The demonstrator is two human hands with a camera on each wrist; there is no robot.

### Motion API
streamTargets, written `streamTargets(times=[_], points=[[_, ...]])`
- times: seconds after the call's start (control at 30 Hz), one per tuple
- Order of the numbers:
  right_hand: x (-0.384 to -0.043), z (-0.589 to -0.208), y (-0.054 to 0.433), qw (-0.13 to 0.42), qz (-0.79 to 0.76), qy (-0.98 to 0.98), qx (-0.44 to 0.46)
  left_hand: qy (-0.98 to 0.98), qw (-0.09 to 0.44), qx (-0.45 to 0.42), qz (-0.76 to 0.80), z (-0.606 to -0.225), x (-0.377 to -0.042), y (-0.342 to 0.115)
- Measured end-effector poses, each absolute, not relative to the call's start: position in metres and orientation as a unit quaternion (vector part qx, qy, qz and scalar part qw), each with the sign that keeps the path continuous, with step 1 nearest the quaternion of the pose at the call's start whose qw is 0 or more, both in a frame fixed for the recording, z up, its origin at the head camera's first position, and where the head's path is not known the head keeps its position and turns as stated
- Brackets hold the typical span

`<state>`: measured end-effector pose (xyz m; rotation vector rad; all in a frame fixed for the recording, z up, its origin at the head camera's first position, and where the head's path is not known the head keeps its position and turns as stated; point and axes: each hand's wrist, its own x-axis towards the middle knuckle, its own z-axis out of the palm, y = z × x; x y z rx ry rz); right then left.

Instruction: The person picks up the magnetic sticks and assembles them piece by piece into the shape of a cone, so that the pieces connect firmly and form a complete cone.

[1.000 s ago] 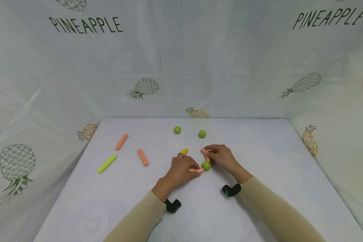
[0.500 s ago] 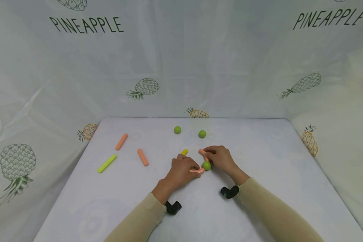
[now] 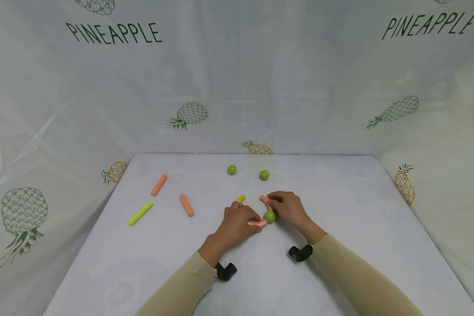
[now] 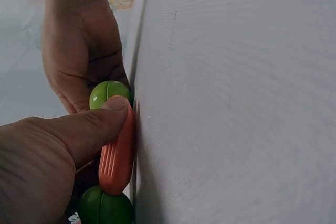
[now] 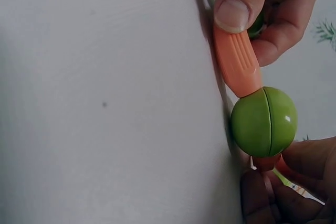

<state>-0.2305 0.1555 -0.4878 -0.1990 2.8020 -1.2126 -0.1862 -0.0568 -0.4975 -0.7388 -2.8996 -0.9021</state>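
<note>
My left hand (image 3: 238, 221) pinches a curved orange building stick (image 4: 118, 153), its thumb lying over the ridged side. A green ball (image 5: 264, 122) sits at one end of this stick. Another green ball (image 4: 106, 206) shows at the other end in the left wrist view; in the head view the left hand hides it. On the far side of the first ball, my right hand (image 3: 290, 208) holds a second orange stick (image 3: 264, 199) between thumb and fingers. That stick meets the ball and points away from me. Its grip is partly hidden behind the ball in the right wrist view.
Two loose green balls (image 3: 231, 170) lie toward the table's back edge. A yellow stick (image 3: 241, 198) pokes out just beyond the left hand. Farther left lie two straight orange sticks (image 3: 186, 205) and a lime-green stick (image 3: 140, 213). A pineapple-print cloth (image 3: 237, 79) hangs behind the table.
My right hand has shifted slightly, and the far end of its orange stick has swung a little to the left. The left hand stays nearly still; both hands keep their holds.
</note>
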Motion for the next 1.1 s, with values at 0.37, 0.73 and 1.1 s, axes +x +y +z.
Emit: streamTargets(times=[0.37,0.73,1.1], points=[[-0.217,-0.487,0.162,0.045,-0.426,0.902,-0.053,-0.926,0.003,-0.222,-0.304,-0.497,-0.185,-0.055],[-0.194,-0.501,0.172,0.042,-0.468,0.876,-0.107,-0.930,0.008,-0.219,-0.294,-0.498,-0.185,-0.054],[-0.192,-0.506,0.172,0.025,-0.462,0.879,-0.118,-0.928,0.013,-0.228,-0.295,-0.499,-0.185,-0.055]])
